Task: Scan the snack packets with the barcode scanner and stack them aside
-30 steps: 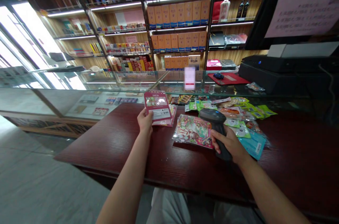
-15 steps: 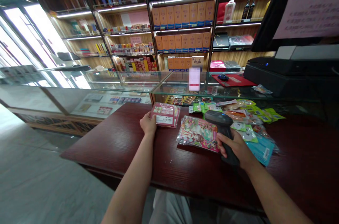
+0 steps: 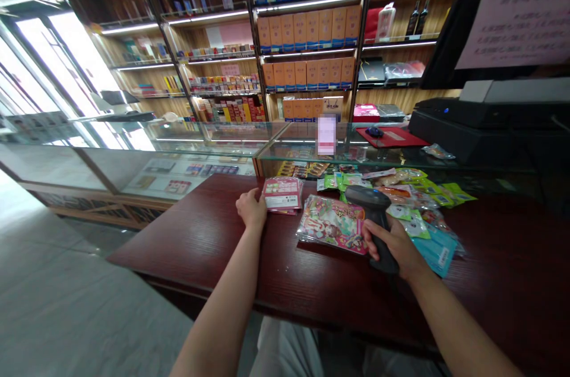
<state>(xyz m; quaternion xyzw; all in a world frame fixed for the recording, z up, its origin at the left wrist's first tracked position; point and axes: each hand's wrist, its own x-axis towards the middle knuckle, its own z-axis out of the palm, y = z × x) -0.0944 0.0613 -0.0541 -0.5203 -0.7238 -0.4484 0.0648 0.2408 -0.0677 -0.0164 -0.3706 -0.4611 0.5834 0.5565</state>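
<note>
My left hand (image 3: 252, 209) rests at the left edge of a small stack of pink flat packets (image 3: 282, 193), its fingers loosely parted and not wrapped round them. The top packet shows a white label with a barcode. In my right hand (image 3: 401, 246) is a black barcode scanner (image 3: 370, 200), gripped by its handle, its head tilted up to the left. Below the scanner lies a colourful cartoon-printed packet (image 3: 329, 224) in clear plastic, its right end partly behind my fingers. A blue packet (image 3: 434, 252) with a barcode is beyond my right wrist.
Several green and clear snack packets (image 3: 412, 222) are heaped on the dark wooden table (image 3: 200, 234) at right. A glass display counter (image 3: 214, 142) runs behind. A monitor (image 3: 449, 38), a black machine (image 3: 472, 127) and a mouse (image 3: 374, 132) stand at back right.
My left hand has loosened from the pink packet, which now lies squarer on its stack, slightly further right. The scanner in my right hand has hardly moved.
</note>
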